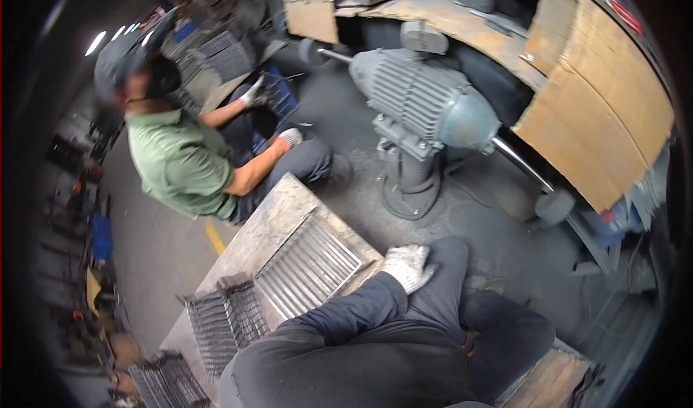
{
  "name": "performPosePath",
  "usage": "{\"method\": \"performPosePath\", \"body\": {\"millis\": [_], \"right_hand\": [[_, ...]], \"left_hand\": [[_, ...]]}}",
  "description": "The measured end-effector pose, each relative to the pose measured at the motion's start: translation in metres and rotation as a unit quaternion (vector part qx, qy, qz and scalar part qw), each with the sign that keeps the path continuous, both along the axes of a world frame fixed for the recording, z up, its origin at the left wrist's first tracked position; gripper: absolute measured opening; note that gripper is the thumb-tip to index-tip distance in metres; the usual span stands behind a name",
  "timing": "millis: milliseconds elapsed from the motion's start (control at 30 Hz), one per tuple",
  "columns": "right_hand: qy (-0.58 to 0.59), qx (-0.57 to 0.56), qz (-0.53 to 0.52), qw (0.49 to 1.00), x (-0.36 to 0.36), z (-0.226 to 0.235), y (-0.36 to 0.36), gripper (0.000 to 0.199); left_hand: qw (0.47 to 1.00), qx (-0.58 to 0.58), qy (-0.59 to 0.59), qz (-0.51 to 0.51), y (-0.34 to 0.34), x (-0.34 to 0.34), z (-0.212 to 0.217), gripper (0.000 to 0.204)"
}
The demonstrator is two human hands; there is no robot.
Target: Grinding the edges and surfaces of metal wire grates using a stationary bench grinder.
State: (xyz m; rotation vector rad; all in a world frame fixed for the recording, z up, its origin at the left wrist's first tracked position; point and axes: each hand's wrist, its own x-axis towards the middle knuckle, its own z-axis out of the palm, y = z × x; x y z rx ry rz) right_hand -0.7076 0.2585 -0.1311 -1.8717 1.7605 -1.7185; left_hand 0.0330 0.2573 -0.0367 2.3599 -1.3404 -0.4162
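Observation:
My left hand point(408, 265), in a white knit glove, rests flat on my dark-trousered knee point(449, 278) and holds nothing. Its dark blue sleeve point(339, 314) runs back toward the lower left. My right hand is out of view. Just left of my hand stands a low, dusty table point(268, 224). On it lies a tray of ribbed metal bars point(309, 265), with stacks of dark metal grilles point(224, 321) at its near end.
A grey motor-driven buffing machine point(422, 105) stands on a pedestal ahead, with a wheel point(554, 206) on its right spindle. Cardboard sheets point(599, 119) shield the right side. A person in a green shirt point(180, 159) sits at left, gloved hands by a blue crate point(280, 99).

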Motion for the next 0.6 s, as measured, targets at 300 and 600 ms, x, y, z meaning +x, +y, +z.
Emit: {"method": "performPosePath", "body": {"millis": [300,600], "right_hand": [[0.041,0.072,-0.045,0.996,0.017,0.002,-0.021,0.062],[0.088,0.132,-0.167,0.973,-0.001,0.011,0.029,0.063]], "left_hand": [[1.0,-0.007,0.003,0.006,0.007,0.003,-0.009,0.052],[0.999,0.031,0.001,0.015,-0.001,0.003,-0.002,0.056]]}}
